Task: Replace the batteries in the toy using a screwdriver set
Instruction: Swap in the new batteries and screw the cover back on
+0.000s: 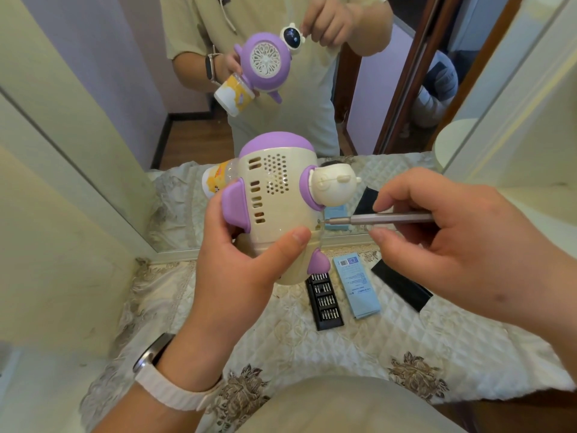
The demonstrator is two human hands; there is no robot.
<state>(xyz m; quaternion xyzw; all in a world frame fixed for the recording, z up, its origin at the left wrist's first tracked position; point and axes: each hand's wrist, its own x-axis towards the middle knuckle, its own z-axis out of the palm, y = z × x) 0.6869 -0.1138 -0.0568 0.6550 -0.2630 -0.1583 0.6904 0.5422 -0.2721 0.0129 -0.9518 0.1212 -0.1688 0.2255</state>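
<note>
Cream-and-purple toy [281, 207] held in the air above the tabletop [312, 354], its vented cream back turned toward the camera and a small cream figure head [335, 185] projecting from its right side; a printed bottle-shaped part [217, 179] showed at the toy's upper left. The left hand [237, 270] gripped the toy from below and from the left, the thumb [290, 245] laid across the lower cream body and the other fingers curled behind it; a pale-strapped watch [162, 379] sat on that wrist. The right hand [452, 245] pinched a slim silver screwdriver [384, 218] between thumb and fingers, the tool lying nearly level with its tip touching the toy's right edge, just below the figure head. On the quilted, flower-patterned cloth of the tabletop, below the toy, lay an open black bit tray [324, 301] with rows of bits; just beside it to the right a light-blue box [357, 287], and further right a flat black cover [402, 287]. A mirror [193, 135] standing at the tabletop's far edge reflected the toy's purple front and both hands.
</note>
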